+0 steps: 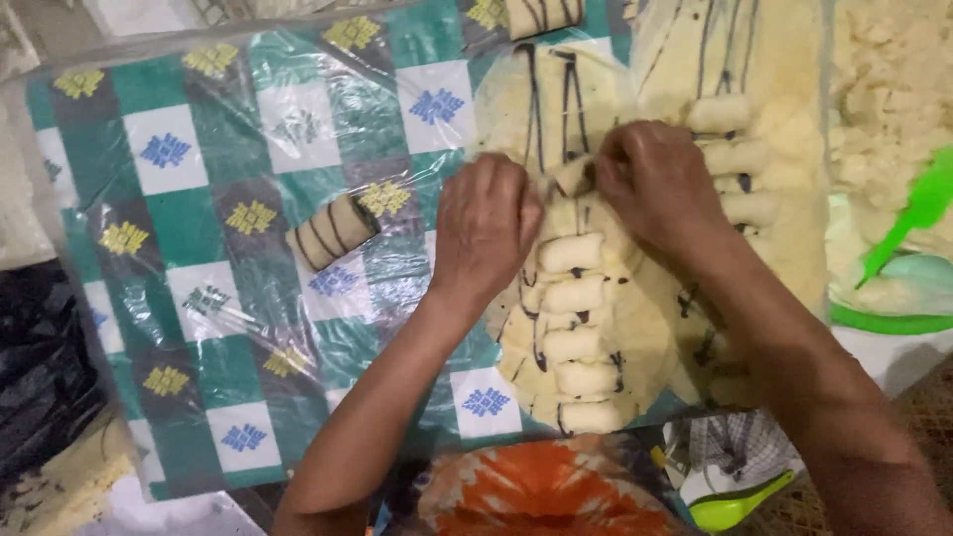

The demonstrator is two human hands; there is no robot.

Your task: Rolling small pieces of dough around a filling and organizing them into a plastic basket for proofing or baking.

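Note:
A round pale-yellow crepe (620,337) with dark chocolate lines lies on a green, white and grey checked plastic sheet (199,258). A column of several white filling pieces (571,298) runs down its middle. My left hand (486,223) and my right hand (650,184) meet at the crepe's upper part and pinch its edge over a filling piece (574,177). A second crepe (754,119) with its own filling pieces lies under my right forearm.
One finished striped roll (333,230) rests on the sheet to the left; another (541,15) sits at the top edge. A heap of pale filling (888,89) and a green spatula (908,218) are at the right. A green scoop (735,506) lies at the bottom right.

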